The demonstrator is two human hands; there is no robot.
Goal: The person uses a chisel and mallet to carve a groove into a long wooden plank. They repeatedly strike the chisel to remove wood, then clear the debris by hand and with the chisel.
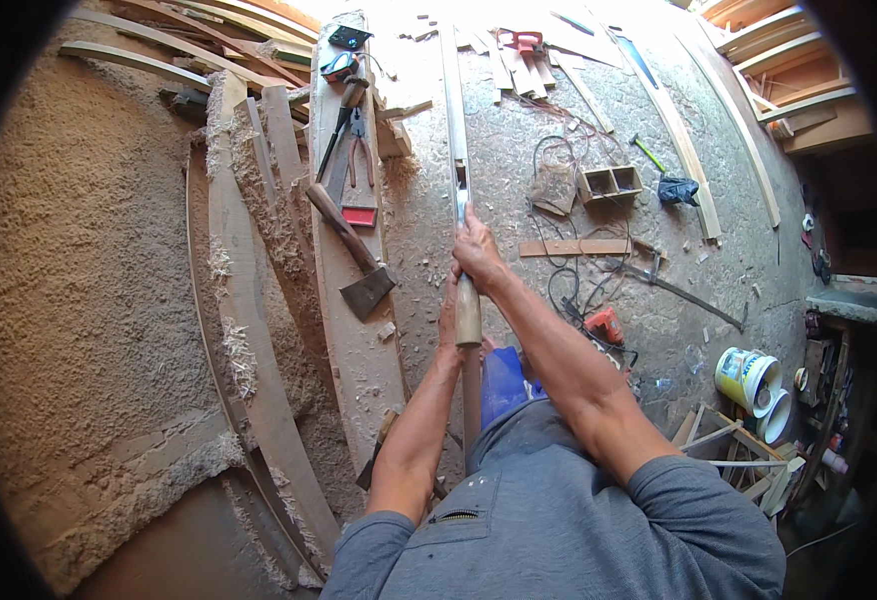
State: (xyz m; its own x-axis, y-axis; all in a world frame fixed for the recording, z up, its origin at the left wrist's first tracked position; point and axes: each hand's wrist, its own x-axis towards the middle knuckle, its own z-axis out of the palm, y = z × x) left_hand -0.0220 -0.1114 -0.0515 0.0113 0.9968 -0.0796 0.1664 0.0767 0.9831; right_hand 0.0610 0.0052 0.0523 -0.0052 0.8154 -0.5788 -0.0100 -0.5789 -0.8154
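One slot (461, 173) stands open in the long timber strip (453, 90) running forward from the person (559, 500), its trimming apparently unfinished, the right hand (480, 250) clamped round the chisel (469, 320) pointed at it, the left hand (448, 318) alongside, whose grip I cannot tell.

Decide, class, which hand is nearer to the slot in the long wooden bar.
Right. The right hand grips the chisel just short of the slot; the left hand is farther back, beside the handle.
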